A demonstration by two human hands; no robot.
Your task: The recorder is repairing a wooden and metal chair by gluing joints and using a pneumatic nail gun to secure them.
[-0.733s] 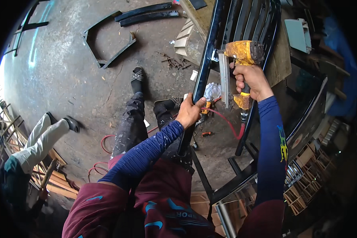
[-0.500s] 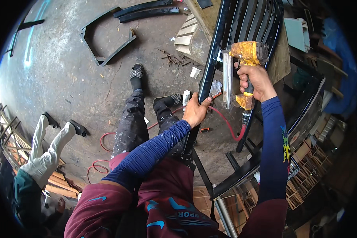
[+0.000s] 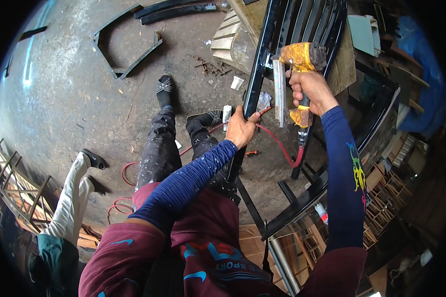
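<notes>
My right hand (image 3: 312,93) is wrapped round the grip of a worn yellow air nail gun (image 3: 302,57). Its silver magazine (image 3: 279,94) hangs down along the left side, and a red hose (image 3: 281,145) joins the base of the grip. The gun's nose is up against or very close to the side post of a glossy black slatted frame (image 3: 255,81), like a chair back; contact is hard to tell. Lower on that same post, my left hand (image 3: 240,129) is closed round it, thumb on the near side.
Beneath the slats is a wooden board (image 3: 343,74). Loose nails or screws (image 3: 213,67), a white cup (image 3: 237,82) and a white bottle (image 3: 227,115) lie on the floor. Another black frame (image 3: 302,210) stands at right. A person in pale trousers (image 3: 69,198) is at left.
The person at left has shifted, legs closer together and body lower in view. The whole scene has slid slightly left and up. My hands keep their holds on the nail gun and the post.
</notes>
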